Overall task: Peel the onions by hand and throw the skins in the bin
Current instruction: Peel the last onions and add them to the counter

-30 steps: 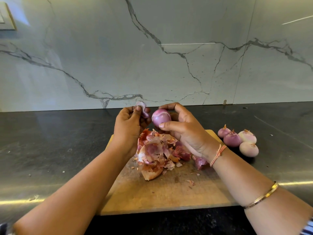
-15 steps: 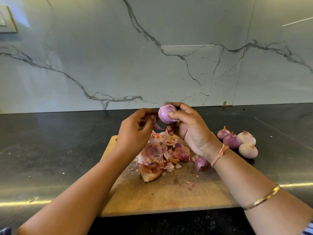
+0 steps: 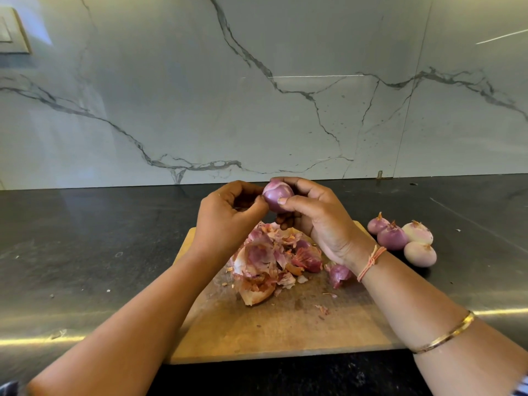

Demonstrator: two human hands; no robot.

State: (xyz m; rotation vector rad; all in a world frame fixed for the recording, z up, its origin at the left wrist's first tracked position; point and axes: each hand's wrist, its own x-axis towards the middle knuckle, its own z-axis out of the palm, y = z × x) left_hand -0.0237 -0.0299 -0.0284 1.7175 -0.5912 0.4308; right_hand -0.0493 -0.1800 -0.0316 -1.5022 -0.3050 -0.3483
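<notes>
Left hand (image 3: 228,212) now touching onion (image 3: 276,195); right hand (image 3: 317,221) seemingly gripping.

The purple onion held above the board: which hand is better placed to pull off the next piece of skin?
The left hand. Its fingertips touch the side of the round purple onion, free to pinch skin. The right hand has its grip around the onion, so it should only hold and turn it.
</notes>
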